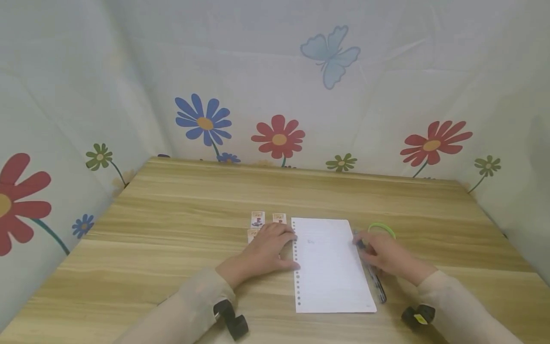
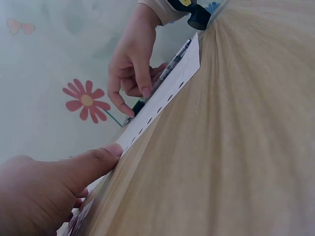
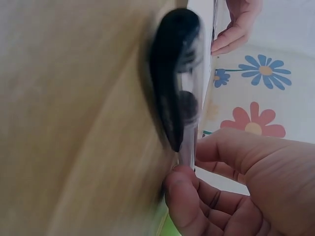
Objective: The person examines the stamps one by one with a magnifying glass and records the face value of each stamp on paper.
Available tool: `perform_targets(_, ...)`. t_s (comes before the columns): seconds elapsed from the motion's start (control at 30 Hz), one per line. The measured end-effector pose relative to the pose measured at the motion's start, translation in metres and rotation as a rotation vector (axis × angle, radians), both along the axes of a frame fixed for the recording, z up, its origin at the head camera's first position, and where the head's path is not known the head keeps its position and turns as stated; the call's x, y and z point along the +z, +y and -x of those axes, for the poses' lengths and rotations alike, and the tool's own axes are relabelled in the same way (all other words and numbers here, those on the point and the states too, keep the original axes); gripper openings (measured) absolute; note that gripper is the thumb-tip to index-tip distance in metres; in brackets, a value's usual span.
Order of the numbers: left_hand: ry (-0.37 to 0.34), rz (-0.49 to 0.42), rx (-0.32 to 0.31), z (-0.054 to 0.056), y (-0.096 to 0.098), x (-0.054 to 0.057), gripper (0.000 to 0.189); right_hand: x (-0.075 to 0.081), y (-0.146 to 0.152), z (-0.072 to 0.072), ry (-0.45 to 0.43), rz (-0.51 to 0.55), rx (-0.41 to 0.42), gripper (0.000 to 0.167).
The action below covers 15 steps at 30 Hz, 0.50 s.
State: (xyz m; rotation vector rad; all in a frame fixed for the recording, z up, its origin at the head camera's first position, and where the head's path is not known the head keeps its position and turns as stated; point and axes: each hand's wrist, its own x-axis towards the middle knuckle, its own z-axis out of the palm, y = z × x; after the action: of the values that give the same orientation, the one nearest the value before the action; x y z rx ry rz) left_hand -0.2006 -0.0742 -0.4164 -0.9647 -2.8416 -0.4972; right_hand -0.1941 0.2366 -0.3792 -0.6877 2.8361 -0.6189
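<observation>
A white loose-leaf sheet [image 1: 331,267] with holes down its left side lies on the table, a small faint mark near its top. My left hand [image 1: 268,243] rests at the sheet's left edge, fingers extended; in the left wrist view its thumb [image 2: 101,160] touches the holed edge. Along the right edge of the sheet, my right hand [image 1: 384,253] pinches a pen [image 1: 379,286]. The right wrist view shows the pen's clear barrel and black clip [image 3: 167,73] close up, with thumb and fingers around the barrel.
Several small printed cards, including one at the back [image 1: 258,219], lie by the left hand, which partly covers them. A bright green ring-shaped thing [image 1: 388,229] lies behind the right hand, partly hidden. A flowered cloth [image 1: 240,62] hangs behind the wooden table [image 1: 172,205].
</observation>
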Motion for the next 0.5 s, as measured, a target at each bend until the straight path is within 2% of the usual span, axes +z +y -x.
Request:
perform_targets(0.23, -0.009, 0.004, 0.003, -0.001, 0.001, 0.001, 0.071, 0.003, 0.000, -0.001, 0.036, 0.020, -0.016, 0.027)
perform_targets(0.5, -0.005, 0.011, 0.006, -0.001, 0.000, 0.001, 0.070, 0.026, -0.004, -0.004, 0.157, 0.044, -0.078, 0.011)
